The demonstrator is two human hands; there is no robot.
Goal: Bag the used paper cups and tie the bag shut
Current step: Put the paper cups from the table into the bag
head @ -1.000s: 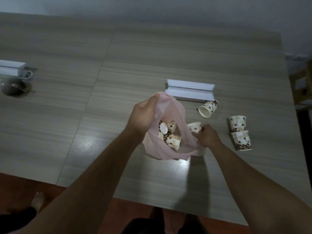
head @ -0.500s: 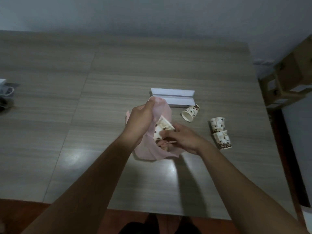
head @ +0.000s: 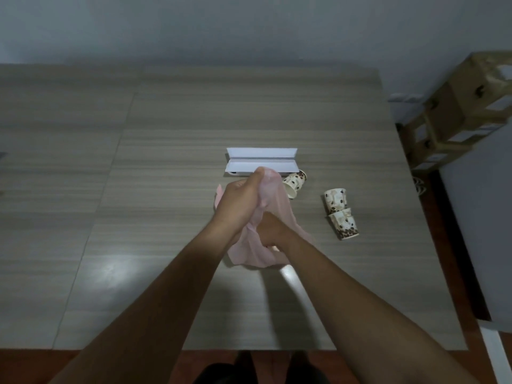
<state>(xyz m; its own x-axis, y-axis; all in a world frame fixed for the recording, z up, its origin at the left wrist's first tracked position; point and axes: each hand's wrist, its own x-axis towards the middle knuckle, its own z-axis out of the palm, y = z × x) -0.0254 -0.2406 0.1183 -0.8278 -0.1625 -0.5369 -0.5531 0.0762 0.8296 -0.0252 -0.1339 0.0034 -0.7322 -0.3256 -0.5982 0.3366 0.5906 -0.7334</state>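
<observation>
- The left hand [head: 243, 202] has its fingers and thumb curled tight around the gathered upper edge of a thin, translucent pink plastic bag [head: 250, 252]; this pinch sits just in front of the long white open box [head: 261, 161], near the box's middle
- The right hand [head: 270, 228] is at the bag's opening, in front of the box and nearer the person than the left hand; pink film drapes over its fingers, so I cannot tell whether they are curled on anything or loose
- The bag hangs from the left hand's grip and slumps onto the grey wood-grain table [head: 166, 217] in front of the box; what lies inside it is hidden by the film and the hands
- One paper cup with a brown bean print [head: 296, 182] lies on its side, touching or nearly touching the box's near right corner, its open mouth turned toward the bag, which partly covers it
- Two more bean-print paper cups [head: 341, 214] sit pressed together on the table, to the right of the box and nearer the person, well apart from the bag
- Stacked brown cardboard cartons [head: 468, 112] stand off the table, far to the right of the box
</observation>
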